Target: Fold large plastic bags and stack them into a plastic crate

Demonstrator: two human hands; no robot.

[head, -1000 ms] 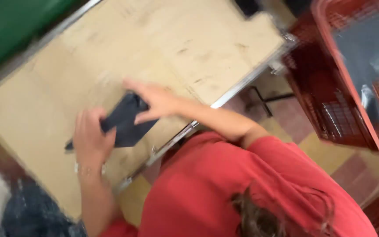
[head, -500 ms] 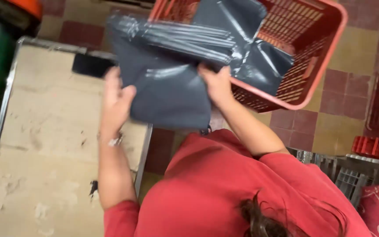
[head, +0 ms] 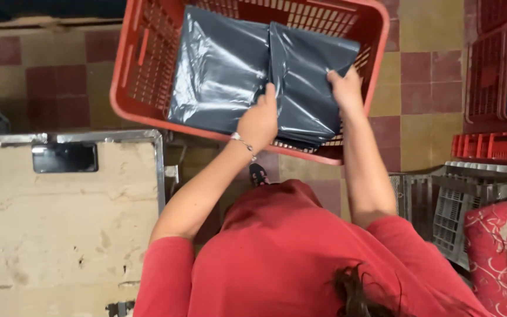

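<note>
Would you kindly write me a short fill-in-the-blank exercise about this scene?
1. Both hands, left hand and right hand, rest on a dark grey ____ package.
2. The package lies inside a ____ crate.
3. A bracelet circles the ____ wrist.
4. A dark phone lies on the ____.

Missing words: plastic; red; left; table

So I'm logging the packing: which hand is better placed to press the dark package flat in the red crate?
Probably the right hand: it lies on top of the dark package inside the red crate, while the left hand grips its near edge.
</note>
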